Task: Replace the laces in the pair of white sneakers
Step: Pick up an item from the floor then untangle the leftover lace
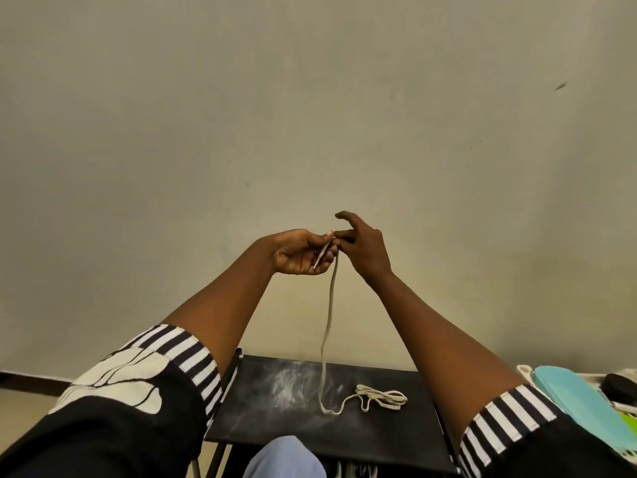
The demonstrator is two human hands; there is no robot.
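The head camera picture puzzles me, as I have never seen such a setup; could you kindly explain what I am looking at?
There is no machine here: a person wears one wide-angle camera on the head, so you look forward and down along both bare forearms. The left hand grips one end of a pale lace, raised in front of a plain wall. The right hand meets the lace at the same spot with its index finger lifted; whether it pinches the lace is hard to tell. The lace hangs down to a small black table, where the rest of it lies in a loose bundle. A turquoise flat object lies at the right edge. The sneakers cannot be made out clearly.
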